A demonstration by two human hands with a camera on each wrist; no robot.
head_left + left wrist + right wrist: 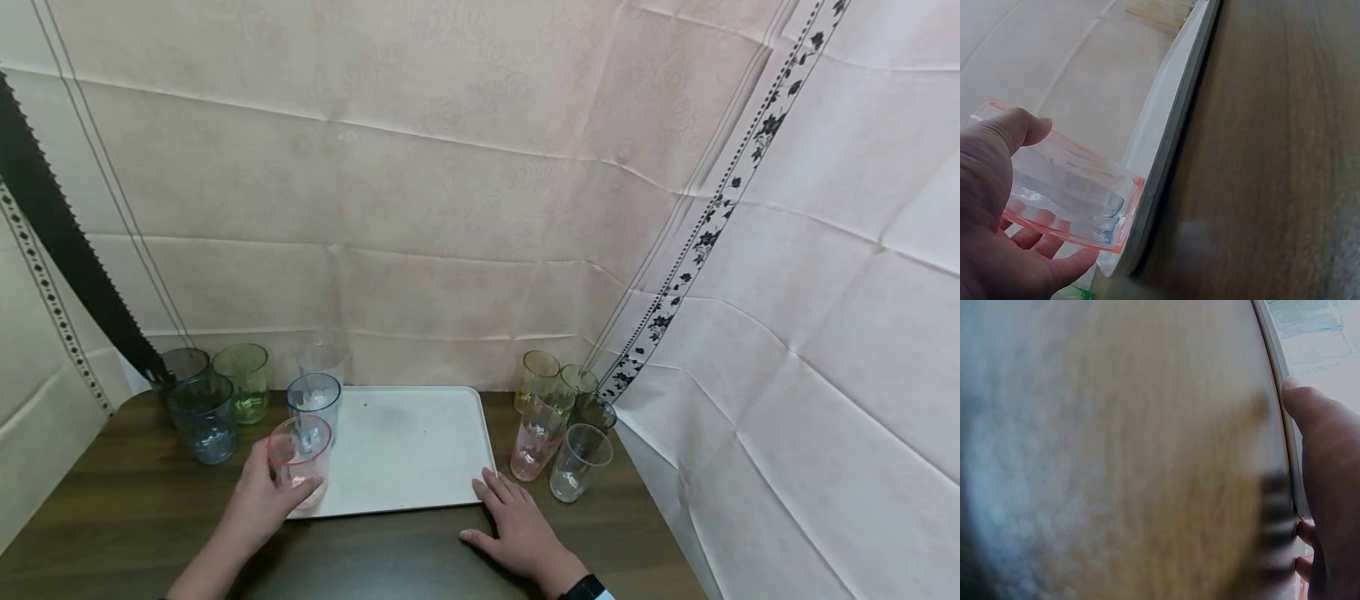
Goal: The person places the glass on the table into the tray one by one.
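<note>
My left hand [264, 493] grips a pink-tinted clear drinking glass [302, 454] around its side, thumb on one side and fingers on the other. That glass stands upright over the front left corner of a white rectangular tray [420, 450]. In the left wrist view, the base of the pink glass [1125, 215] is right at the tray's rim [1169, 131]. Just behind it stand a blue-rimmed glass [318, 392] and a colourless glass [322, 354], along the tray's left side. My right hand [517, 529] lies with fingers spread at the tray's front right corner, holding nothing.
Left of the tray stand a dark blue glass [204, 421], a green glass [247, 383] and a dark grey glass [183, 360]. On the right cluster a yellow glass [536, 371], another pink glass [534, 446], a clear glass [577, 467] and others. Pale cloth [450, 208] hangs behind the wooden table [360, 558].
</note>
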